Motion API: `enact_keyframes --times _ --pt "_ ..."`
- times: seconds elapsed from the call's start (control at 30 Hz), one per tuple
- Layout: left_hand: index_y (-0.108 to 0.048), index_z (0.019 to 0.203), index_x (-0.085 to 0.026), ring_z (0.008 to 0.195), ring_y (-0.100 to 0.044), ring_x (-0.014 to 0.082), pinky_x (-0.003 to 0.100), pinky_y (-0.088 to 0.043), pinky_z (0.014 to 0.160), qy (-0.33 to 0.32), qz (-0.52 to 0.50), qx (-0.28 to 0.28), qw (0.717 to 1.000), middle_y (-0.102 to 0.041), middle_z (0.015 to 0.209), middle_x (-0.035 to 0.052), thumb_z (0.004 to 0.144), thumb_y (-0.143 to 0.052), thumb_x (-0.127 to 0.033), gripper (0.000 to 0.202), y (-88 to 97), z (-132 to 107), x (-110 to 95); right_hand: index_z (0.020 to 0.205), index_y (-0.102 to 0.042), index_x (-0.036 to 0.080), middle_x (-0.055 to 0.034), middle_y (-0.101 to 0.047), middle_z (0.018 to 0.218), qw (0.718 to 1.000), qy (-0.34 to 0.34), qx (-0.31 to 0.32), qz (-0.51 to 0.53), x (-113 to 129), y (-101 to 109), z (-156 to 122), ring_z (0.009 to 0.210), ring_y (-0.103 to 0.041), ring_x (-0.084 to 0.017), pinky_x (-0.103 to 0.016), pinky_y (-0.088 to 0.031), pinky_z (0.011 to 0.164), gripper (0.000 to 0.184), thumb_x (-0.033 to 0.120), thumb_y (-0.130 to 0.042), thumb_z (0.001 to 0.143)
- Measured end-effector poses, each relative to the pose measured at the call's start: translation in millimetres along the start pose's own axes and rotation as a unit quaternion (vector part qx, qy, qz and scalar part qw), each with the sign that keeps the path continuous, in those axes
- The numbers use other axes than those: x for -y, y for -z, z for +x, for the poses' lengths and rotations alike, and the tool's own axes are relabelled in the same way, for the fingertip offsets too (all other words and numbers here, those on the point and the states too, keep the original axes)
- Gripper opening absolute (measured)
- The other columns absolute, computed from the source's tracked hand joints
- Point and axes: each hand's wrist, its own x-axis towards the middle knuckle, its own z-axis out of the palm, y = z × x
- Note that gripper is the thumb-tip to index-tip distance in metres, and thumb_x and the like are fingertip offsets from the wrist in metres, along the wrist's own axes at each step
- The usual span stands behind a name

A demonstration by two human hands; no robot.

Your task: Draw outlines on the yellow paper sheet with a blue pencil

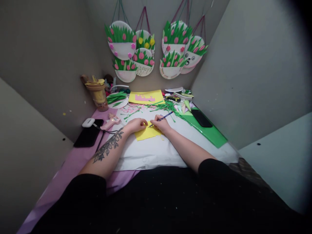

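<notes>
left hand (136,125): on the left edge of the yellow paper (146,134); fingers curled down on it; pinching or only pressing, can't tell
right hand (161,124): fingers closed narrow on the pencil (163,117); tip at the paper's far edge
yellow paper: flat on the white sheet (156,152) on the counter, under both my hands
technique: I'd press down close to the tip so the paper can't slide; light, short strokes

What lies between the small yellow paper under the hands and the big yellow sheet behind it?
Head view: loose green paper strips and pink scraps on the white sheet.
</notes>
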Motion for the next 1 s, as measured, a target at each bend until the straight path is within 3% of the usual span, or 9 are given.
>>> enact_keyframes --times 0.4,1.0 --pt "-0.067 0.104 -0.025 0.072 -0.058 0.0142 0.022 -0.039 0.061 0.003 0.002 0.007 1.0 -0.066 0.084 -0.0002 0.072 -0.052 -0.03 0.035 1.1 0.0 -0.6 0.053 -0.04 0.021 0.0076 -0.044 0.038 0.999 -0.012 0.035 0.023 -0.9 2.4 1.4 0.038 -0.036 -0.008 -0.022 -0.026 0.042 0.024 0.025 -0.063 0.06" --pt "-0.068 0.103 -0.023 0.071 -0.057 0.0142 0.022 -0.04 0.061 0.004 -0.002 0.001 1.0 -0.067 0.084 0.0008 0.073 -0.052 -0.028 0.035 1.0 -0.9 -1.2 0.051 -0.037 0.02 0.0071 -0.035 0.046 1.0 0.014 0.022 -0.01 1.1 5.0 1.4 0.048 -0.033 -0.009 -0.023 -0.025 0.047 0.019 0.02 -0.055 0.056"
